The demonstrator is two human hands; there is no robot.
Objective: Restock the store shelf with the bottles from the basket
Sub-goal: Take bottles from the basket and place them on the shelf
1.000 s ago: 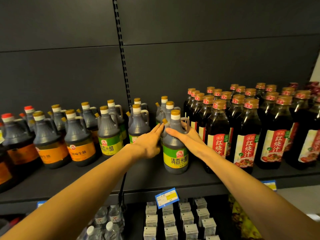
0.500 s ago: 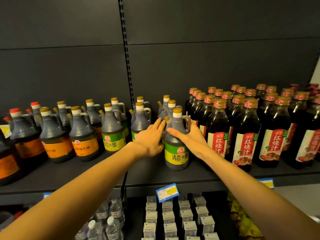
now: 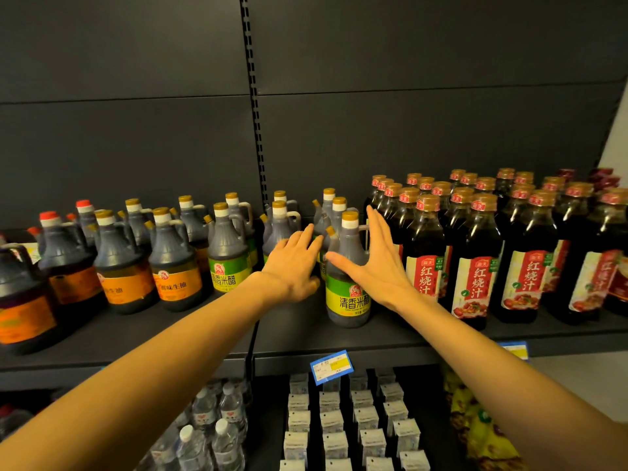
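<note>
Both flat hands (image 3: 295,263) (image 3: 375,263) flank the vinegar bottle (image 3: 348,287) on the shelf (image 3: 306,338).

Dark grey back panel (image 3: 136,137) before me, slotted upright (image 3: 253,107) splitting it, pale wall (image 3: 616,144) right of the panel, dim warm light, blue price tag (image 3: 332,366) below the panel

Dark vinegar bottle (image 3: 348,277) with green-yellow label and gold cap, orange-labelled jugs (image 3: 175,266), red-labelled sauce bottles (image 3: 474,263), black shelf (image 3: 339,338)
</note>
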